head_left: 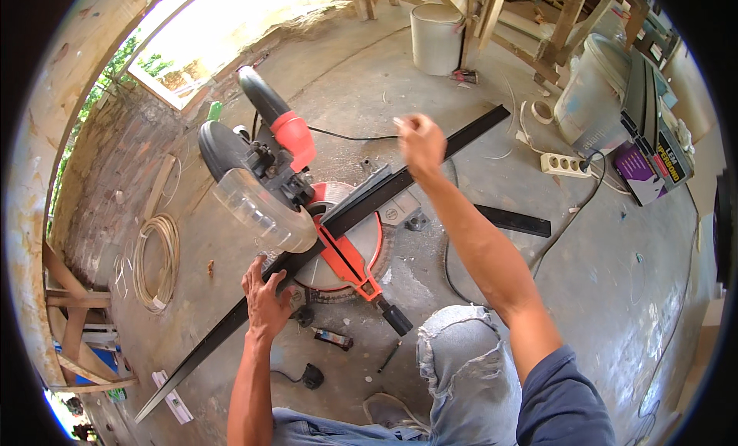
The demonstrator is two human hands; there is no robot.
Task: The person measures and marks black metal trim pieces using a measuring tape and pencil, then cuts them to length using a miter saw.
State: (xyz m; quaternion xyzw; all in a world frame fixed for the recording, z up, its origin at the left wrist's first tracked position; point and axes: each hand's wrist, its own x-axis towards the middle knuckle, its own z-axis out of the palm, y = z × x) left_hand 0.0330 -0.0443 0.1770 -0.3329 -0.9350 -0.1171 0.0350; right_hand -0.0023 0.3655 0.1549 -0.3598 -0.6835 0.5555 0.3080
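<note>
A red and grey mitre saw (350, 254) stands on the floor with its head raised, the red and black handle (292, 134) up and a clear blade guard (265, 208) beneath. Across its base lies a long black bar (461, 134), running from lower left to upper right along the fence. My left hand (267, 301) rests over the bar left of the saw, its fingers spread. Above the bar's right part, my right hand (423, 146) is raised with fingers pinched together; a small whitish thing (398, 121) shows at the fingertips, too small to name.
A shorter black bar (513, 220) lies right of my forearm. Close to my knees are a small tube (333, 338) and a dark pen-like stick (390, 357). A coiled cable (157, 261) lies left, a power strip (565, 165) right, near buckets (437, 42) and a purple box (639, 173).
</note>
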